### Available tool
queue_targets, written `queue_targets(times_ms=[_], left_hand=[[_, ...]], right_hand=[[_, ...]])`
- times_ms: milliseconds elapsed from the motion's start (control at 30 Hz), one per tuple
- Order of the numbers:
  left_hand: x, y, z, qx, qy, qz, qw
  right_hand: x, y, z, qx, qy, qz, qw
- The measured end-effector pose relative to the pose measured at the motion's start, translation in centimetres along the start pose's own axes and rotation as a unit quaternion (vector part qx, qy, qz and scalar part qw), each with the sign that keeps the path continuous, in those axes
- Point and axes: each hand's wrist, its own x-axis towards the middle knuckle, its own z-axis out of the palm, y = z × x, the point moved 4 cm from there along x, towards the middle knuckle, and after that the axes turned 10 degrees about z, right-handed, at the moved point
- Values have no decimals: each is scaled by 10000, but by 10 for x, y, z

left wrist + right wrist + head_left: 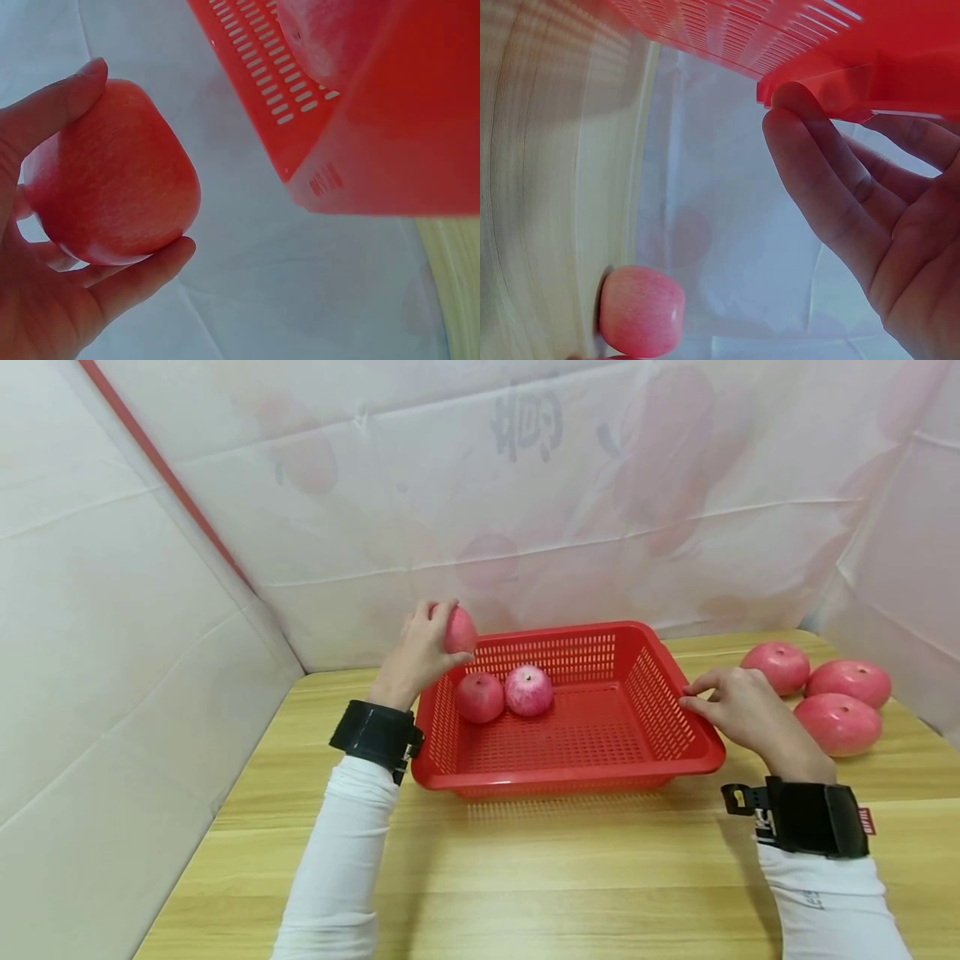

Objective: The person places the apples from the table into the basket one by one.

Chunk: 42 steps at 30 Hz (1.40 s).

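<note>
My left hand [433, 642] grips a pink-red apple [459, 630] just above the back left corner of a red slotted basket [678, 760]. In the left wrist view the thumb and fingers curl round that apple [112, 180] beside the basket's corner [375, 165]. Two more apples [480, 697] [528, 690] lie side by side in the back left part of the basket. At the basket's right rim, my right hand [697, 693] pinches the edge; the right wrist view shows the thumb tip against the rim's lip [855, 75], with the other fingertips hidden behind it.
Three apples [780, 667] [851, 682] [838, 723] lie on the wooden table [570, 868] just right of my right hand. One of them [641, 311] shows in the right wrist view. White sheeting [135, 635] walls in the table at the back and both sides.
</note>
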Motion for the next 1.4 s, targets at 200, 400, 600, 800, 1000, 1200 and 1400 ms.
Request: queue_targets(times_ms=[200, 400, 600, 800, 1000, 1200, 1400], left_hand=[[3, 5, 3, -108, 56, 150, 9998], [6, 11, 4, -123, -33, 203, 9997], [10, 21, 5, 38, -157, 232, 9996], [15, 30, 11, 532, -211, 393, 9976], [17, 35, 17, 866, -275, 575, 9942], [20, 41, 21, 753, -318, 680, 9943], [23, 49, 29, 749, -351, 833, 9931]], right_hand=[[0, 0, 0, 1, 30, 9, 10000], [0, -1, 0, 1, 47, 16, 10000], [0, -1, -1, 11, 64, 3, 10000], [0, -1, 0, -42, 97, -23, 9999], [-1, -2, 0, -7, 83, -31, 10000], [0, -1, 0, 26, 103, -70, 9999], [0, -1, 0, 18, 94, -53, 9999]])
